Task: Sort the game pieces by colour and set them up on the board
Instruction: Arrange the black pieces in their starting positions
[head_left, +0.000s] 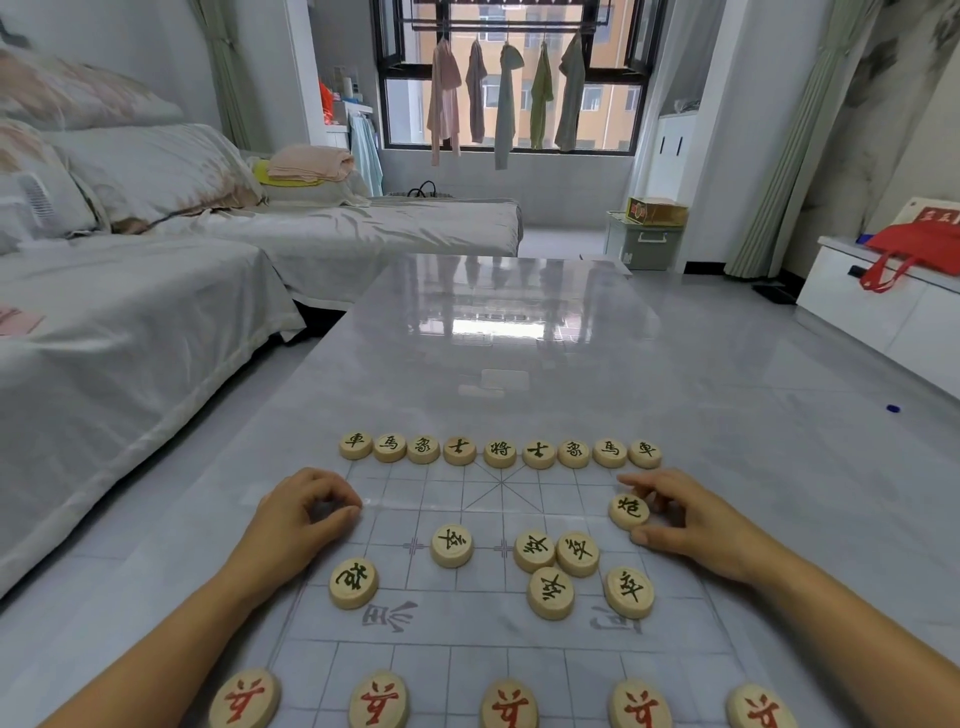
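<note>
A clear plastic board (467, 660) with a printed grid lies on the grey table. Along its far edge stands a row of black-lettered wooden pieces (500, 452). Several more black pieces (451, 545) lie scattered mid-board, some touching each other. A row of red-lettered pieces (509, 706) lines the near edge. My right hand (696, 525) pinches a black cannon piece (628, 510) between index finger and thumb on the board's right side. My left hand (306, 506) rests at the board's left edge with its fingers curled, and I see no piece in it.
The glossy table (519, 322) stretches far beyond the board. A covered sofa (130, 291) runs along the left. At the right a white cabinet (883, 306) carries a red bag. A small blue thing (892, 409) lies by the table's right edge.
</note>
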